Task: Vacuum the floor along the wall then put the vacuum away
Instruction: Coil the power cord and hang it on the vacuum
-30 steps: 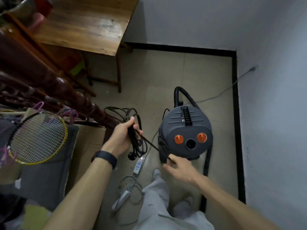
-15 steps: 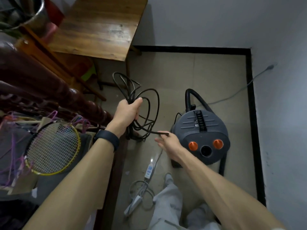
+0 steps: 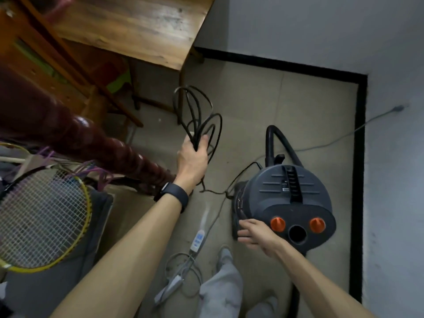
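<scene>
A dark grey canister vacuum (image 3: 286,191) with two orange knobs stands on the tiled floor near the right wall. Its black hose (image 3: 275,138) arches up behind it. My left hand (image 3: 192,157) grips a bundle of coiled black power cord (image 3: 197,115), held up left of the vacuum. A loose length of the cord runs from the coil across to the vacuum's left side. My right hand (image 3: 254,232) is down at that side, just left of the orange knobs, with its fingers curled where the cord comes down.
A wooden table (image 3: 137,24) stands at the back left, with a dark red carved post (image 3: 91,138) and a badminton racket (image 3: 39,216) at the left. A white switch and cable (image 3: 197,239) lie by my grey trouser legs (image 3: 222,283). A black baseboard (image 3: 360,157) lines the wall.
My left hand kept the coil raised and gained a loop. My right hand left the coil and dropped back to the cord at the vacuum's left side.
</scene>
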A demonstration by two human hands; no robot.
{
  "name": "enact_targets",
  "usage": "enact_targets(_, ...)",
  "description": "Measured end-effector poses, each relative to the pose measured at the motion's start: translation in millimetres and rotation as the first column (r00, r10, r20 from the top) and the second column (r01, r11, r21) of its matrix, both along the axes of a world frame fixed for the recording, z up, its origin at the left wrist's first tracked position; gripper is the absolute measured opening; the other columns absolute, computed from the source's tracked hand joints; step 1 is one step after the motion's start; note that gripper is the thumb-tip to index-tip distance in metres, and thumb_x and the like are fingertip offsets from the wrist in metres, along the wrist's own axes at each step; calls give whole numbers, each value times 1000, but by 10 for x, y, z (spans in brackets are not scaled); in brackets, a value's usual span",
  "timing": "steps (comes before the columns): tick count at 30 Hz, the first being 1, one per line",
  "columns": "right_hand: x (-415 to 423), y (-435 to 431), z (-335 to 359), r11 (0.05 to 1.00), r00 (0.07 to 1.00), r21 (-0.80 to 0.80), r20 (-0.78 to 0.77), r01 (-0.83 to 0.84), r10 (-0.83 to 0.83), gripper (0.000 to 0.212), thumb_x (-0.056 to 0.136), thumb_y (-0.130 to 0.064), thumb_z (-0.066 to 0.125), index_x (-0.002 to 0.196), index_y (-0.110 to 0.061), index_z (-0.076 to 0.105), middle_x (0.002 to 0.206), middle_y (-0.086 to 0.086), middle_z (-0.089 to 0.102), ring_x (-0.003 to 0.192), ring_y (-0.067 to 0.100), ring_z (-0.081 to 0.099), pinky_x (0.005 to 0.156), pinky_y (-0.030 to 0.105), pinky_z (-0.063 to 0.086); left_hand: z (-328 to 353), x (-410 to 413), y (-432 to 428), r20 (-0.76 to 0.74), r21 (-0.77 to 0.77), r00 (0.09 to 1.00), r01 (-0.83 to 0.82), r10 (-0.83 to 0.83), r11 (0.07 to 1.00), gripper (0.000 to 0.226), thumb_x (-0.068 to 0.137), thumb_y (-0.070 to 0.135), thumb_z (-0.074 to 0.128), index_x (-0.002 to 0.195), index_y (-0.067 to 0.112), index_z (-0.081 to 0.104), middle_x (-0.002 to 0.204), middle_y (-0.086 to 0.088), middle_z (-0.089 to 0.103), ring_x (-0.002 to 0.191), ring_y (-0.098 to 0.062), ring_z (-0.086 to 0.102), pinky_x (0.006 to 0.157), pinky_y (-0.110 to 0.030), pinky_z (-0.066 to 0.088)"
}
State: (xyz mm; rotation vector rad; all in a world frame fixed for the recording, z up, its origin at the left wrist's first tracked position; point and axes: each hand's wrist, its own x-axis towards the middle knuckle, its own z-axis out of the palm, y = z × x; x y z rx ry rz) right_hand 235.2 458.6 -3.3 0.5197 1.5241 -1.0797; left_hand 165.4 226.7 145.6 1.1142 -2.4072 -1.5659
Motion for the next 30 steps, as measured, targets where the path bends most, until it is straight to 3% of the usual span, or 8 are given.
enact_targets(4, -286, -370, -312, 995, 992, -81, -103, 65, -73, 87, 96, -20, 69, 159, -45, 14, 144, 10, 55, 105, 24, 71, 91, 44, 56, -265, -294, -74, 6, 180, 992, -123, 124, 976, 48, 89, 60, 53, 107, 17, 61, 97, -13, 70, 95, -35, 67, 91, -45, 55)
enact_targets(8, -659, -830, -539, 990, 903, -18, -412, -139, 120, 108, 81, -28, 80, 154, -59, 8, 148, 1, 42, 137, 24, 49, 107, 49, 49, -302, -412, -152, -59, 467, 981, -139, 187, 874, 25, 102, 30, 55, 83, 13, 57, 56, 7, 45, 46, -7, 42, 48, -23, 36)
enact_targets(10, -839, -1032, -615, 964, 806, 96, -530, -249, 261, 101, 75, -40, 80, 156, -51, 21, 151, 0, 43, 139, 22, 46, 115, 44, 42, -242, -418, -243, -85, 533, 984, -89, 158, 841, 30, 104, 23, 51, 76, 16, 55, 53, 8, 38, 42, -5, 32, 48, -23, 27)
enact_targets(13, -1025, -1126, -731, 892, 730, 182, -520, -414, 445, 53, 84, -45, 77, 134, -37, 61, 153, -2, 33, 140, 20, 45, 117, 35, 37, -135, -415, -434, -130, 567, 982, -38, 135, 823, 32, 104, 26, 50, 74, 17, 57, 52, 8, 37, 43, -8, 30, 50, -26, 28)
enact_targets(18, -980, -916, -911, 644, 471, 336, -468, -687, 747, 20, 82, -54, 70, 88, -36, 62, 140, -4, 49, 132, 29, 44, 107, 40, 41, 86, -631, -677, -241, 466, 951, -61, 193, 883, 32, 104, 26, 51, 74, 15, 57, 53, 7, 38, 43, -9, 32, 47, -25, 31)
enact_targets(24, -1073, -468, -598, 949, 647, 237, -694, -209, 316, 7, 100, -25, 54, 96, -29, 58, 92, 1, 69, 86, 24, 64, 71, 33, 46, 45, -856, -695, -231, -76, 970, -91, 71, 993, 28, 90, 51, 53, 84, 24, 60, 72, 6, 59, 70, -20, 59, 74, -44, 54)
enact_targets(27, -1278, -212, -395, 993, 640, 113, -765, 17, 76, 23, 98, -17, 58, 99, -40, 60, 89, -5, 71, 83, 20, 65, 72, 28, 46, 51, -908, -616, -209, -97, 972, -133, 111, 986, 28, 91, 50, 52, 90, 24, 60, 81, 5, 61, 77, -20, 61, 84, -49, 56)
enact_targets(30, -1452, -46, -311, 985, 689, 4, -715, 174, -119, 66, 95, -27, 70, 146, -51, 37, 114, -12, 65, 98, 9, 64, 86, 28, 51, 154, -968, -479, -242, 100, 930, -260, 277, 961, 25, 98, 39, 53, 90, 16, 58, 67, 5, 53, 56, -13, 51, 61, -37, 50)
